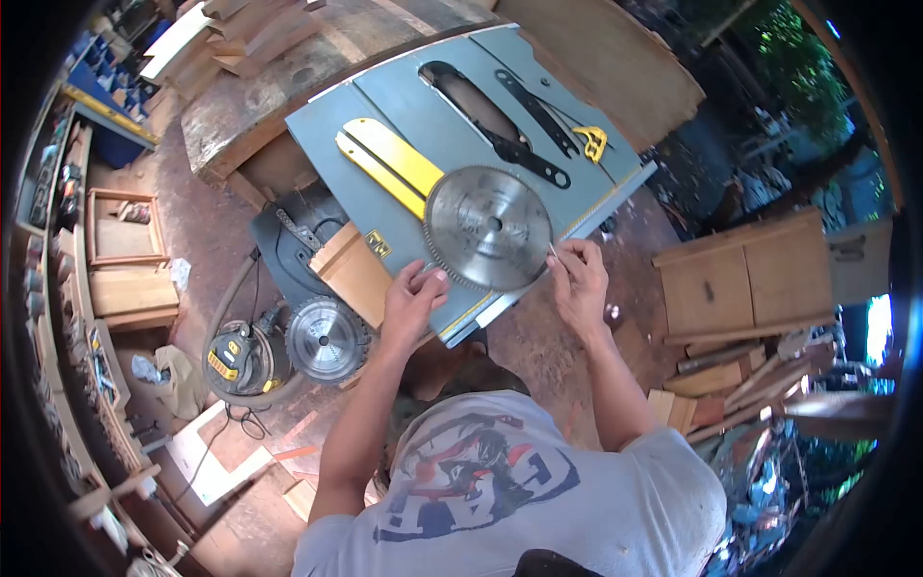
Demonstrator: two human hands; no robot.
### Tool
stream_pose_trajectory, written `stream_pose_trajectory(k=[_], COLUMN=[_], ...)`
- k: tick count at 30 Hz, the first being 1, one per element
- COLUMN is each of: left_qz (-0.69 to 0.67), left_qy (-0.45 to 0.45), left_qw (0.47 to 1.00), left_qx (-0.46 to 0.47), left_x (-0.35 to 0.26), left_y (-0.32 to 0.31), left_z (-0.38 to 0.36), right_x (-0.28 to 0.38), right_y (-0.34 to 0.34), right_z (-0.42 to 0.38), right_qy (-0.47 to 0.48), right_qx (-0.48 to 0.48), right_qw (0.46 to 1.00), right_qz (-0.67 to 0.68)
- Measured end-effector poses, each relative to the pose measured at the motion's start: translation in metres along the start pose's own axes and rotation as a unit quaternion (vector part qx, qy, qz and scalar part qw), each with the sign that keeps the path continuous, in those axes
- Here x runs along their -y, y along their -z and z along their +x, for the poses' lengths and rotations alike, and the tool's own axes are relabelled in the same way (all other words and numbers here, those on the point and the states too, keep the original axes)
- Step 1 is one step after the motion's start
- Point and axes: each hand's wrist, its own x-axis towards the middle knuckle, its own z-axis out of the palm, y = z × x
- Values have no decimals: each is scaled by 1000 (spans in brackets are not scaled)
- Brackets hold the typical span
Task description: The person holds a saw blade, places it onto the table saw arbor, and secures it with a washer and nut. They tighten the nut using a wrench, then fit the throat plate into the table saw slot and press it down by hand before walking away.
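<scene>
A large round saw blade lies flat on the grey table saw top, its toothed rim towards me. At the blade's lower left rim is my left hand, fingers loosely curled, thumb apart from them and nothing held. My right hand is at the right rim, thumb and fingers pinched together; what they hold, if anything, I cannot tell. A yellow throat plate lies partly under the blade. Further back are the opening in the saw top, black flat wrenches and a yellow-handled piece.
A second saw blade leans low on the left beside a vacuum with a hose. A wooden board stands against the saw's left side. Wooden cabinet doors and scrap wood are on the right. A workbench stands behind.
</scene>
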Motion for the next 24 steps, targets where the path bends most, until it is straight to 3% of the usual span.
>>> stream_pose_trajectory(k=[5, 8, 10, 12, 15, 19, 24], left_qz=[-69, -86, -124, -73, -142, -233, -249], left_qy=[83, 41, 5, 13, -51, -166, -238], left_qw=[993, 991, 987, 989, 979, 942, 907], left_qx=[-44, -92, -103, -125, -138, -174, -241], left_x=[20, 25, 23, 22, -8, -22, -20], left_y=[-45, -60, -63, -29, -21, 13, 31], left_z=[31, 35, 27, 20, -12, -41, -69], right_x=[-83, -120, -135, -141, -144, -120, -85], right_y=[31, 39, 43, 43, 37, 7, -31], right_z=[12, 17, 22, 29, 35, 46, 66], right_qy=[-55, -85, -67, -46, 6, 113, 187], right_qx=[23, 28, 30, 28, 39, 101, 140], right_qw=[988, 978, 978, 979, 981, 972, 960], right_qz=[142, 187, 196, 198, 190, 181, 154])
